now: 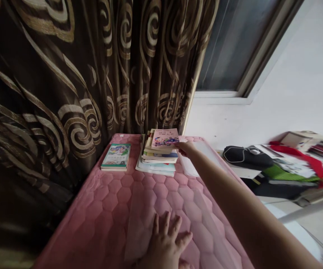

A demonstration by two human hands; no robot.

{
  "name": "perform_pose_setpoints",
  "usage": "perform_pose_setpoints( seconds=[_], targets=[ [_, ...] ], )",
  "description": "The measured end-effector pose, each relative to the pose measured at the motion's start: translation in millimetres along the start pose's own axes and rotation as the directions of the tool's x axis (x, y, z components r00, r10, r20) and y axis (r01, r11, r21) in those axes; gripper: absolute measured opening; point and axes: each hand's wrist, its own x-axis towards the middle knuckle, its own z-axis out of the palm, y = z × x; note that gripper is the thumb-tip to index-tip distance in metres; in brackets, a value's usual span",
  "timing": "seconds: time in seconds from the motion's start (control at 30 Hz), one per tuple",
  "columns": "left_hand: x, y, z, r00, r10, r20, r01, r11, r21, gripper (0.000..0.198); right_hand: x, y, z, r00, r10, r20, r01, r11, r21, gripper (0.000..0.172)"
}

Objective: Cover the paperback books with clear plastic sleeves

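Note:
My right hand [186,148] reaches to the far end of the pink surface and pinches the right edge of a pink-covered book [165,138]. That book lies on top of a stack of books [158,158] of several sizes, its cover printed with cartoon figures. Near the front, my left hand [165,241] lies palm down with its fingers spread, holding nothing. Beneath it is a see-through sheet [141,216] spread over the quilted pink cover [105,213].
Left of the stack lies a green-bordered book [116,156]. A whitish sheet [188,166] lies right of the stack. A dark patterned curtain [139,67] hangs behind and left. On the right, a cluttered shelf [279,201] holds a black pouch [245,157] and a red strip [304,154].

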Motion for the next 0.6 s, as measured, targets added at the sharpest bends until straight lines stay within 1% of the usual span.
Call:
perform_pose_setpoints(
  seconds=[0.07, 0.17, 0.27, 0.37, 0.43, 0.47, 0.5, 0.53, 0.6],
  targets=[
    [-1, 3, -3.8, 1.0, -0.002, -0.001, 0.002, 1.0, 0.008, 0.081, -15, 7, -8, 0.996, 0.062, 0.067, -0.067, 0.996, 0.063, 0.001],
    [-4, 7, -11.2, 1.0, 0.002, -0.016, -0.002, 1.0, 0.024, 0.079, -37, 19, -16, 0.974, 0.114, 0.194, -0.141, 0.981, 0.132, 0.007],
    [-7, 13, -19.3, 1.0, -0.009, -0.024, 0.01, 1.0, 0.018, 0.073, -53, 28, -18, 0.957, 0.1, 0.273, -0.154, 0.971, 0.184, 0.009],
    [-8, 17, -28.1, 1.0, -0.021, -0.018, 0.021, 1.0, -0.02, 0.071, -74, 37, -21, 0.956, 0.035, 0.291, -0.111, 0.963, 0.247, 0.009],
    [-8, 18, -33.5, 0.999, -0.038, -0.01, 0.037, 0.996, -0.086, 0.072, -96, 49, -31, 0.95, -0.028, 0.311, -0.065, 0.957, 0.284, 0.006],
    [-8, 17, -35.7, 0.998, -0.056, -0.011, 0.054, 0.99, -0.133, 0.071, -111, 57, -38, 0.936, -0.087, 0.34, -0.024, 0.951, 0.31, 0.007],
    [-8, 14, -37.3, 0.996, -0.083, -0.02, 0.077, 0.979, -0.189, 0.067, -127, 66, -48, 0.913, -0.132, 0.387, 0.003, 0.949, 0.316, 0.012],
    [-7, 11, -38.3, 0.992, -0.119, -0.041, 0.105, 0.962, -0.252, 0.06, -144, 77, -58, 0.903, -0.134, 0.409, 0.002, 0.952, 0.307, 0.016],
    [-6, 1, -38.4, 0.973, -0.202, -0.116, 0.144, 0.914, -0.379, 0.04, -177, 100, -79, 0.891, -0.078, 0.447, -0.035, 0.97, 0.24, 0.024]
  ],
)
